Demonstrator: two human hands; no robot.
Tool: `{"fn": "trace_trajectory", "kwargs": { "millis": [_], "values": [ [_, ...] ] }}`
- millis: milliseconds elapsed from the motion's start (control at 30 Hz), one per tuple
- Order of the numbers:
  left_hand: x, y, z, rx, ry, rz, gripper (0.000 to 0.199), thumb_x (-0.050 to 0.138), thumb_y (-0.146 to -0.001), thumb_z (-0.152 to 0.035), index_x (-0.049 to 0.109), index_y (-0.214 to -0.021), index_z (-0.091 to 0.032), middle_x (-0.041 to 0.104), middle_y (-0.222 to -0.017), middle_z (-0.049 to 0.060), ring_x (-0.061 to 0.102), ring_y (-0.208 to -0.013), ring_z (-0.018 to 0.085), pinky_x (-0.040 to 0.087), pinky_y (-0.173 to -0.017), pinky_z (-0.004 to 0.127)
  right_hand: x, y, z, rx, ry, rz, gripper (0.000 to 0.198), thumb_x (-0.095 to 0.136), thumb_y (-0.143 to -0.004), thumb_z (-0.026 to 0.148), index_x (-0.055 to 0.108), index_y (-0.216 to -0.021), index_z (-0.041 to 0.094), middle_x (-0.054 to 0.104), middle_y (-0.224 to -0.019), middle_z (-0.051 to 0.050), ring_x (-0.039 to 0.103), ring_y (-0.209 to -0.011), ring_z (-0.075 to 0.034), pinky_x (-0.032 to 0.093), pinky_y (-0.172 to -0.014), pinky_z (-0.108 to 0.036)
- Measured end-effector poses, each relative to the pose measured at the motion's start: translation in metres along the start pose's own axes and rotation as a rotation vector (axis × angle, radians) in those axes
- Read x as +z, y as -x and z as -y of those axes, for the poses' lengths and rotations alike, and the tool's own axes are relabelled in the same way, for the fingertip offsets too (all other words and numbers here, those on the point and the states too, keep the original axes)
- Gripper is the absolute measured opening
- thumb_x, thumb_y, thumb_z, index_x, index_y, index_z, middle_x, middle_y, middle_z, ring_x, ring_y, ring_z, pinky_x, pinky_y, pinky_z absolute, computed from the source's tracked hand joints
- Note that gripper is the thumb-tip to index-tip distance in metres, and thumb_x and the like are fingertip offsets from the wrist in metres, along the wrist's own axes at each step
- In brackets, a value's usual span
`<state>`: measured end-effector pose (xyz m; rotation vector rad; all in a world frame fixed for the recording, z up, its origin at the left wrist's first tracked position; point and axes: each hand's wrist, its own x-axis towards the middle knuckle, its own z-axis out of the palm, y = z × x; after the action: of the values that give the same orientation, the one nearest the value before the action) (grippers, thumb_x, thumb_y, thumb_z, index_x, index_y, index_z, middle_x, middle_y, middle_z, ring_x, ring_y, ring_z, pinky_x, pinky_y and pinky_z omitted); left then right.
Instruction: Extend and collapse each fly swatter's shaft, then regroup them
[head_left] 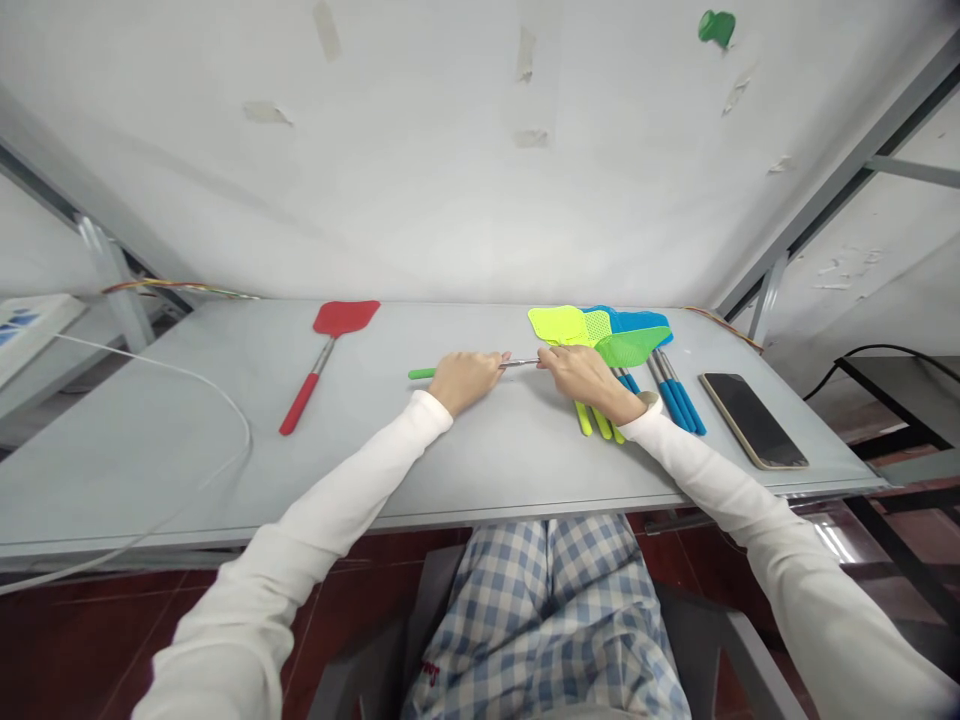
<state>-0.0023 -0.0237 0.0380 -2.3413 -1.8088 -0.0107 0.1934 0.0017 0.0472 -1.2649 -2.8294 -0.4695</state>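
Both of my hands hold one green fly swatter [634, 346] sideways above the table. My left hand [466, 381] is closed around its green handle, whose end sticks out to the left. Closed on the silver metal rod near the swatter's head is my right hand [589, 380]. Behind and under my right hand lie several yellow fly swatters [559, 325], their handles pointing towards me. Several blue fly swatters [679, 395] lie just right of them, partly covered by the green head. Farther left, a red fly swatter [346, 317] rests alone on the table.
The grey table [225, 480] stands against a white wall with bits of tape. A smartphone [754, 420] lies at the table's right. A white cable [244, 415] curves over the left side. Metal frame posts [769, 298] rise at both ends.
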Motion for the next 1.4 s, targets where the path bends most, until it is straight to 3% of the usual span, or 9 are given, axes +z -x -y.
{"fn": "trace_trajectory", "kwargs": {
  "millis": [267,333,433,533,633,767,867,1033,1400],
  "values": [
    [-0.001,0.003,0.003,0.003,-0.011,-0.017,0.060,0.016,-0.099,-0.040,0.069,-0.103,-0.013,0.072,-0.083,0.019,0.070,-0.083,0.032,0.045,-0.066,0.036,0.000,0.001,0.008,-0.014,0.017,0.001,0.033,0.026,-0.099,0.019,0.057,-0.105,0.013,0.068,-0.091,-0.010,0.062,-0.077,-0.021,0.034,-0.062,-0.032],
    [-0.001,0.000,0.009,-0.017,0.000,-0.043,0.059,0.018,-0.098,-0.042,0.069,-0.106,-0.015,0.072,-0.084,0.019,0.069,-0.084,0.031,0.044,-0.066,0.035,-0.002,0.001,0.009,-0.042,0.016,-0.107,0.037,0.024,-0.100,0.023,0.058,-0.104,0.012,0.067,-0.093,-0.012,0.062,-0.084,-0.022,0.039,-0.072,-0.034],
    [0.000,-0.002,0.025,-0.071,0.017,-0.083,0.057,0.020,-0.098,-0.044,0.069,-0.110,-0.018,0.072,-0.087,0.017,0.069,-0.085,0.030,0.042,-0.067,0.034,-0.011,0.005,0.008,-0.034,-0.021,-0.390,0.038,0.028,-0.100,0.033,0.054,-0.121,0.015,0.060,-0.119,-0.015,0.054,-0.115,-0.025,0.037,-0.097,-0.041],
    [0.003,-0.002,0.042,-0.138,0.019,-0.087,0.058,0.020,-0.097,-0.047,0.071,-0.106,-0.020,0.073,-0.087,0.016,0.068,-0.085,0.030,0.040,-0.067,0.034,-0.017,0.010,-0.001,0.174,-0.146,-0.694,0.049,0.033,-0.098,0.045,0.036,-0.140,0.021,0.041,-0.142,-0.014,0.032,-0.137,-0.030,0.027,-0.109,-0.051],
    [0.009,-0.002,0.052,-0.179,0.045,-0.088,0.057,0.023,-0.095,-0.049,0.072,-0.103,-0.021,0.073,-0.086,0.015,0.068,-0.085,0.029,0.039,-0.068,0.034,-0.009,0.008,-0.021,0.327,-0.365,-0.810,0.068,0.041,-0.091,0.057,0.025,-0.146,0.019,0.036,-0.144,-0.018,0.032,-0.137,-0.032,0.032,-0.106,-0.053],
    [0.013,-0.002,0.053,-0.137,0.085,-0.095,0.054,0.028,-0.094,-0.049,0.073,-0.096,-0.021,0.073,-0.086,0.015,0.067,-0.084,0.028,0.039,-0.069,0.035,0.015,0.001,-0.052,0.430,-0.731,-0.773,0.079,0.051,-0.084,0.060,0.022,-0.145,0.020,0.038,-0.143,-0.019,0.052,-0.121,-0.027,0.046,-0.097,-0.046],
    [0.010,-0.002,0.053,-0.137,0.055,-0.102,0.055,0.025,-0.095,-0.048,0.072,-0.101,-0.021,0.073,-0.086,0.015,0.067,-0.083,0.027,0.039,-0.068,0.034,0.024,0.001,-0.067,0.590,-1.082,-0.726,0.075,0.057,-0.079,0.062,0.034,-0.139,0.022,0.048,-0.137,-0.016,0.058,-0.114,-0.025,0.050,-0.091,-0.042],
    [0.002,0.000,0.053,-0.153,0.004,-0.092,0.055,0.023,-0.096,-0.046,0.070,-0.108,-0.021,0.073,-0.088,0.016,0.068,-0.084,0.027,0.039,-0.067,0.033,0.015,0.009,-0.058,0.452,-1.671,-0.265,0.053,0.068,-0.072,0.058,0.062,-0.110,0.021,0.069,-0.105,-0.008,0.067,-0.098,-0.024,0.056,-0.082,-0.040],
    [0.009,-0.002,0.036,-0.039,0.020,0.005,0.055,0.023,-0.097,-0.044,0.070,-0.105,-0.016,0.073,-0.085,0.016,0.069,-0.082,0.027,0.044,-0.068,0.034,0.008,0.012,-0.026,0.414,-1.570,-0.321,0.041,0.072,-0.070,0.050,0.065,-0.097,0.020,0.070,-0.105,-0.006,0.067,-0.092,-0.020,0.059,-0.079,-0.037]
  ]
}}
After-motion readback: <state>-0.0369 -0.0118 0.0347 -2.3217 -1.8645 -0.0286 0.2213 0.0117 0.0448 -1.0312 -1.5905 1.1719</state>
